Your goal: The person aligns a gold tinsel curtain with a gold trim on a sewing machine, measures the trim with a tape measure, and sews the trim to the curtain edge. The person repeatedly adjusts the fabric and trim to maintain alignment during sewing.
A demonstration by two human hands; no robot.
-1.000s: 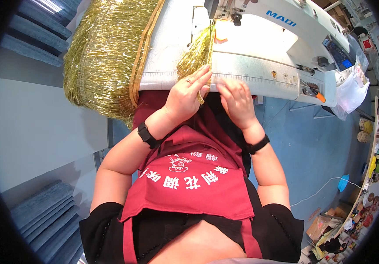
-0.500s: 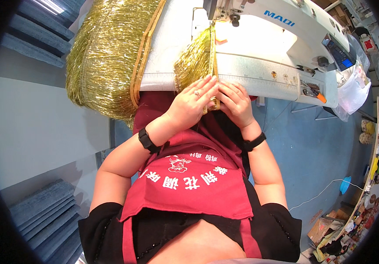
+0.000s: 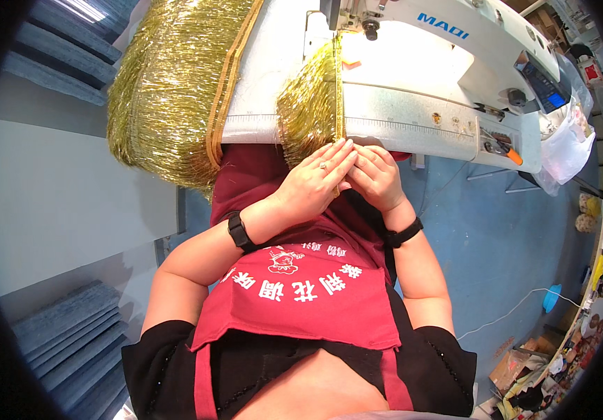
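Note:
A strip of gold tinsel fringe (image 3: 308, 98) runs from under the sewing machine's head (image 3: 357, 17) toward me, its flat band on the right and its strands spreading left. Just off the table's near edge, my left hand (image 3: 317, 175) and my right hand (image 3: 378, 176) meet at the band. Both pinch it, with fingertips touching over the top and thumbs tucked underneath. A ring is on my left hand. Most of the band between the fingers is hidden; a small bit shows below them.
A thick bundle of gold fringe (image 3: 168, 91) lies at the left and droops over the table edge. At the right of the white sewing table (image 3: 413, 129) are small tools, one orange-handled (image 3: 513, 155). A white plastic bag (image 3: 569, 147) hangs beyond.
Both hands have shifted slightly toward me along the band. The band now looks straighter and flatter between machine and fingers, and less of its near end shows below my hands.

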